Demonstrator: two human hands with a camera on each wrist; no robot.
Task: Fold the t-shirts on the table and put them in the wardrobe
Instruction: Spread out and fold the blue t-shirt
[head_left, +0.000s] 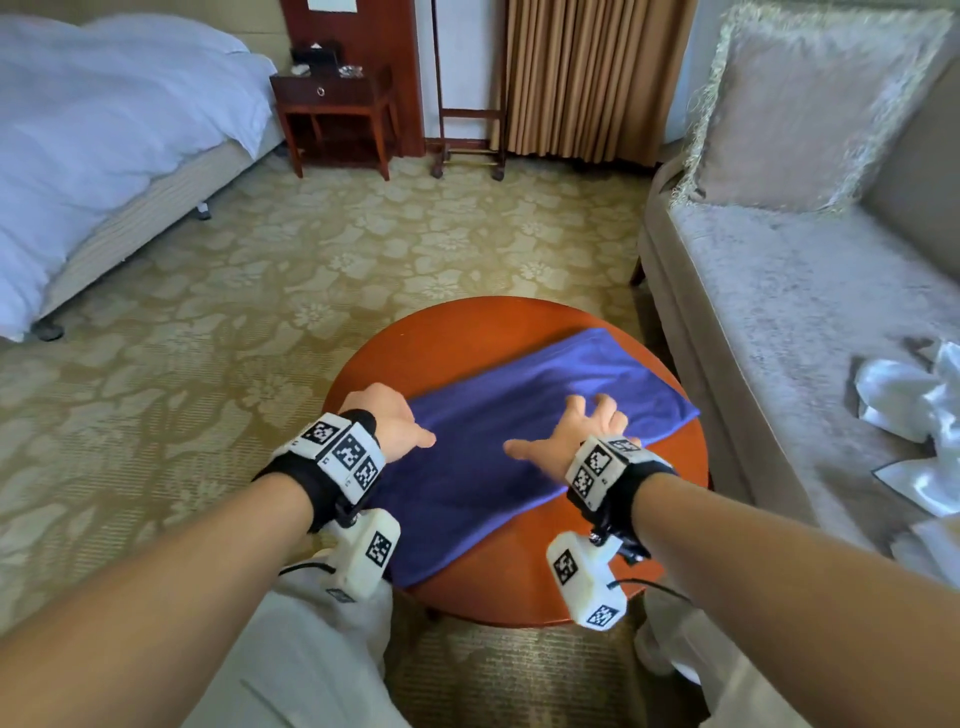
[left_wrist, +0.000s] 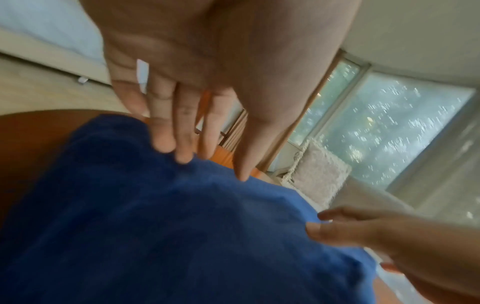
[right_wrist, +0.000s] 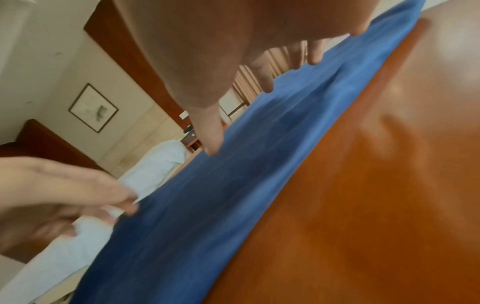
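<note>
A blue t-shirt (head_left: 519, 374), folded into a long strip, lies diagonally across the round wooden table (head_left: 467, 322). My left hand (head_left: 400, 421) rests at the strip's left edge. In the left wrist view its fingers (left_wrist: 182, 144) are straight, with the tips touching the blue t-shirt (left_wrist: 155, 226). My right hand (head_left: 587, 426) lies on the middle of the strip, fingers spread. In the right wrist view its fingertips (right_wrist: 213, 148) press the blue t-shirt (right_wrist: 221, 185) onto the table (right_wrist: 363, 205). Neither hand grips the cloth.
A grey sofa (head_left: 779, 312) stands close on the right, with a fringed cushion (head_left: 805, 104) and crumpled white fabric (head_left: 914, 415) on it. A bed (head_left: 104, 130) is at the left. A nightstand (head_left: 332, 104) and a wooden rack (head_left: 470, 130) stand at the back. Patterned carpet lies between.
</note>
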